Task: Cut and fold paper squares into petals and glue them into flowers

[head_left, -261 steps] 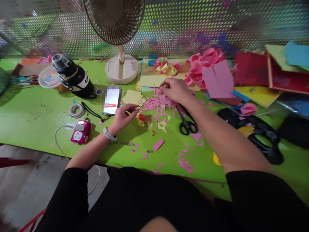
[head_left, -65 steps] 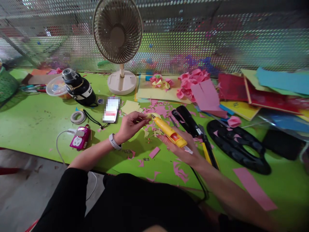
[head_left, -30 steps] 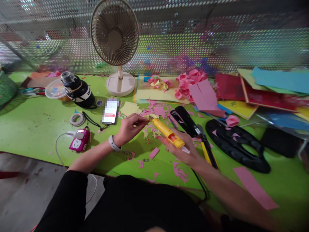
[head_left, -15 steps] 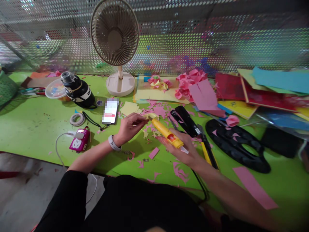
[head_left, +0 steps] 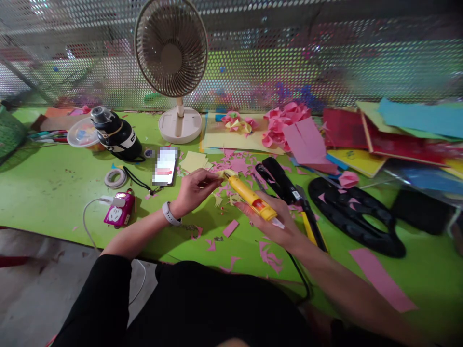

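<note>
My right hand [head_left: 277, 222] grips a yellow glue gun [head_left: 249, 196], with its tip pointing up and left at a small yellow paper piece [head_left: 226, 174]. My left hand [head_left: 195, 189], with a white watch on its wrist, pinches that paper piece just above the green table [head_left: 50, 193]. The gun's tip touches or nearly touches the paper. Pink and yellow paper scraps [head_left: 237, 166] lie around both hands.
Behind the hands stand a fan [head_left: 173, 62], a phone [head_left: 165, 165], a black bottle [head_left: 116, 134] and a tape roll [head_left: 115, 178]. A pink power strip [head_left: 118, 209] lies at the left. A black tool [head_left: 280, 180], black moulded tray [head_left: 358, 217] and coloured paper stacks [head_left: 394, 135] are at the right.
Nine seconds ago my right hand reached into the pink scraps without the glue gun. Over the last two seconds both hands have kept almost still, gun tip at the yellow paper.
</note>
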